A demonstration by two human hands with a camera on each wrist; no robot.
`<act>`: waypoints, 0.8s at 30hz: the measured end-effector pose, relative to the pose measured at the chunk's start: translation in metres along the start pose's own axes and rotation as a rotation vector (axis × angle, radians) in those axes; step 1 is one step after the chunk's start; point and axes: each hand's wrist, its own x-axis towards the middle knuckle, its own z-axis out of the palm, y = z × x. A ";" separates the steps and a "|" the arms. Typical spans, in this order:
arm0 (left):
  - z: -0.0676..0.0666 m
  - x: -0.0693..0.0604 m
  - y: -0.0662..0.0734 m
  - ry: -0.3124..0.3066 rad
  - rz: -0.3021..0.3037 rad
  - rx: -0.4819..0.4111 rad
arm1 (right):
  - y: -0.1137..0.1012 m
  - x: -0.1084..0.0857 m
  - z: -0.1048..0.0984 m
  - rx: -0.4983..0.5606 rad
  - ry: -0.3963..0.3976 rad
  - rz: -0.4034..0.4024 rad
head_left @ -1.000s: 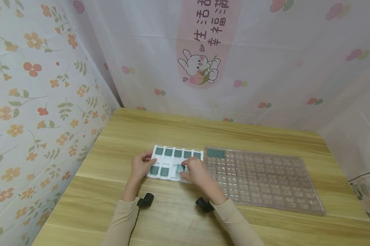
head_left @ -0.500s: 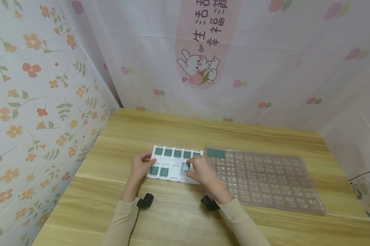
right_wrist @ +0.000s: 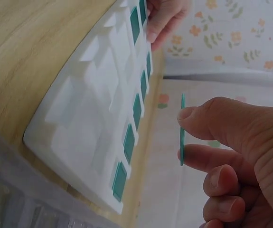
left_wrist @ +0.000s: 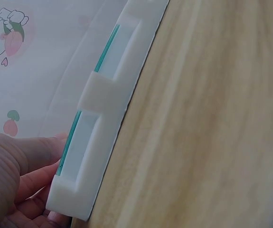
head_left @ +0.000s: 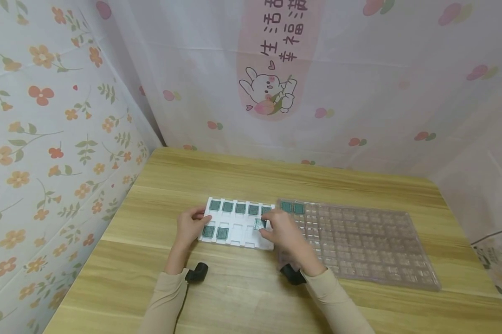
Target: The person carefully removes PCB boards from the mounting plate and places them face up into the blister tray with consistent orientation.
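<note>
A thin green square chip [head_left: 259, 224] with a grid of pale dots is pinched between the thumb and a finger of my right hand [head_left: 286, 232], above the right part of a white tray [head_left: 236, 232]. Seen edge-on in the right wrist view, the held chip [right_wrist: 182, 133] stands clear of the tray. My left hand [head_left: 189, 227] grips the tray's left end, its thumb over the edge. Several green chips [head_left: 240, 208] fill the tray's far row; two more [head_left: 215, 232] sit in the near row at the left. Part of the far-right chip is hidden by my right hand.
A large clear plastic tray [head_left: 359, 243] with many small pockets lies right of the white one. Two green chips [head_left: 292, 207] sit in its far left corner. A floral curtain [head_left: 46, 153] hangs at the left and a printed curtain [head_left: 338, 83] behind the wooden table [head_left: 226, 297].
My right hand has lifted the chip out of the near row and moved right with it. The pocket it left is now bare. My left hand stays on the tray.
</note>
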 end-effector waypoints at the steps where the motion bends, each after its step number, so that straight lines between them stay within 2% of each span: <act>1: 0.000 0.000 0.000 0.000 0.001 0.001 | 0.001 0.000 -0.001 -0.006 0.002 0.001; 10: 0.000 0.000 0.001 -0.002 -0.005 -0.002 | 0.011 -0.003 -0.006 -0.037 0.026 -0.004; 19: -0.001 0.000 0.000 -0.002 0.005 -0.014 | 0.023 -0.008 -0.013 0.024 0.026 0.008; 24: 0.000 0.000 0.000 0.000 0.000 -0.014 | 0.029 -0.011 -0.017 0.057 0.002 0.045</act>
